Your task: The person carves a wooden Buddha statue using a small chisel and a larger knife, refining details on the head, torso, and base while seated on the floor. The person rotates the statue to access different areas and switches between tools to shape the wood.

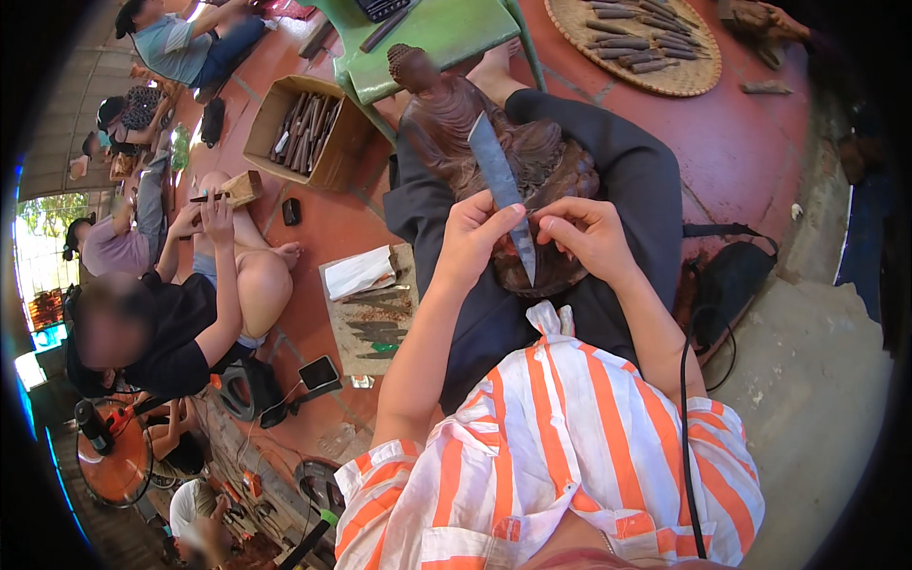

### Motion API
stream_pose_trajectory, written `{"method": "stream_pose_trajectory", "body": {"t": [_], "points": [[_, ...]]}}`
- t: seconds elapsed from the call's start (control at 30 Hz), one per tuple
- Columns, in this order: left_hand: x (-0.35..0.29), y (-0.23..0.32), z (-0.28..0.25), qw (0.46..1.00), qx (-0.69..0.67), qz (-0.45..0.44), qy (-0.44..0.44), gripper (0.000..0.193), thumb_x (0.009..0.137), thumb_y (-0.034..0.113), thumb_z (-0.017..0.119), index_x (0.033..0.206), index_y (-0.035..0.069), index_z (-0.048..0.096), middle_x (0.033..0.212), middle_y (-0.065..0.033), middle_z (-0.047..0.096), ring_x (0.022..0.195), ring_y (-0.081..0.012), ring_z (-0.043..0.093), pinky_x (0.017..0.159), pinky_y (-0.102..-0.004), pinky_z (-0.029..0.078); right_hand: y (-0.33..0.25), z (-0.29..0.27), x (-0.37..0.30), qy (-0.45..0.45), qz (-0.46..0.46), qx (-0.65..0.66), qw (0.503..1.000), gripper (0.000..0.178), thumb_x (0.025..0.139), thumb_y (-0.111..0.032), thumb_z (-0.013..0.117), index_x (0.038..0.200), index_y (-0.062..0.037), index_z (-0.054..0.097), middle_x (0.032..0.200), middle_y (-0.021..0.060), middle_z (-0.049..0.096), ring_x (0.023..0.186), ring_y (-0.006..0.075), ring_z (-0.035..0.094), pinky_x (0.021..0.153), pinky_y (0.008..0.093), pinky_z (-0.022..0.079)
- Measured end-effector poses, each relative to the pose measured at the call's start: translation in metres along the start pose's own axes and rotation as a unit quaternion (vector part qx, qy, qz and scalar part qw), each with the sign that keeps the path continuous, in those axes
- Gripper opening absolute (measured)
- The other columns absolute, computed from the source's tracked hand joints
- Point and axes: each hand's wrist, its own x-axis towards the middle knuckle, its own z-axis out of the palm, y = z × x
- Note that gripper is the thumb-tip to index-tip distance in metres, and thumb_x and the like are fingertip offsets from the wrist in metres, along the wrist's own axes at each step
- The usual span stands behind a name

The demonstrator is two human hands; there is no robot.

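My left hand (pixel 478 237) is closed round the middle of a long blue-grey strip (pixel 496 171) with pointed ends, which looks like sandpaper. Close to the strip's right edge, my right hand (pixel 587 236) has its thumb and fingers pinched together; whatever they hold is too small to make out. Behind the strip, a dark brown carved wooden seated statue (pixel 446 128) leans between my legs, its head towards the green chair. My hands and the strip cover part of its lower body and base.
A green plastic chair (pixel 437 52) stands beyond the statue. To the left are a cardboard box (pixel 337 171) of wooden-handled tools and a board (pixel 366 323) with blades. A woven tray (pixel 655 81) holds dark sticks at the far right. Another person (pixel 161 323) sits carving at left.
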Motion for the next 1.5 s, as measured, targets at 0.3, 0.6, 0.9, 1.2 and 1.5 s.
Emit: {"method": "stream_pose_trajectory", "body": {"t": [0.3,0.6,0.9,1.2,1.5], "points": [[-0.013,0.004,0.031,0.881,0.408,0.237,0.023,0.014,0.085,0.006,0.067,0.075,-0.002,0.063,0.072,-0.0053,0.061,0.059,-0.0138,0.053,0.052,-0.0273,0.041,0.002,0.000,-0.007,-0.027,-0.051,-0.169,0.984,0.019,0.079,-0.005,0.076,0.082,0.0016,0.059,0.068,0.0014,0.061,0.059,0.0050,0.057,0.050,0.0226,0.043],[0.005,-0.032,-0.039,0.862,0.423,0.197,0.199,0.068,0.077,0.017,0.078,0.132,-0.004,0.044,0.122,-0.0180,0.052,0.114,-0.0275,0.050,0.097,-0.0349,0.040,-0.027,-0.016,0.023,0.121,-0.094,-0.005,0.988,0.012,0.082,-0.004,0.073,0.084,0.0000,0.061,0.073,0.0064,0.068,0.063,0.0089,0.063,0.057,0.0213,0.050],[0.023,-0.077,-0.040,0.951,0.238,0.066,0.185,0.099,0.078,0.030,0.077,0.147,-0.010,0.018,0.143,-0.0291,0.037,0.133,-0.0338,0.041,0.109,-0.0369,0.032,-0.002,-0.013,0.108,0.043,-0.155,-0.298,0.941,0.019,0.090,-0.018,0.065,0.086,-0.0009,0.058,0.074,0.0048,0.067,0.069,0.0083,0.066,0.061,0.0232,0.051],[0.025,-0.080,-0.039,0.945,0.246,0.080,0.198,0.100,0.076,0.031,0.078,0.146,-0.008,0.020,0.137,-0.0296,0.043,0.128,-0.0375,0.044,0.107,-0.0414,0.034,0.018,-0.015,0.110,0.061,-0.197,-0.450,0.869,0.030,0.090,-0.030,0.065,0.099,-0.0010,0.063,0.114,0.0102,0.065,0.105,0.0252,0.063,0.090,0.0324,0.047],[0.025,-0.081,-0.038,0.945,0.245,0.083,0.202,0.101,0.075,0.032,0.079,0.146,-0.008,0.020,0.135,-0.0297,0.044,0.127,-0.0392,0.043,0.107,-0.0422,0.034,0.010,0.011,0.106,0.053,-0.139,-0.437,0.887,0.033,0.089,-0.032,0.067,0.108,-0.0055,0.066,0.124,0.0128,0.062,0.112,0.0274,0.061,0.094,0.0341,0.046]]}}
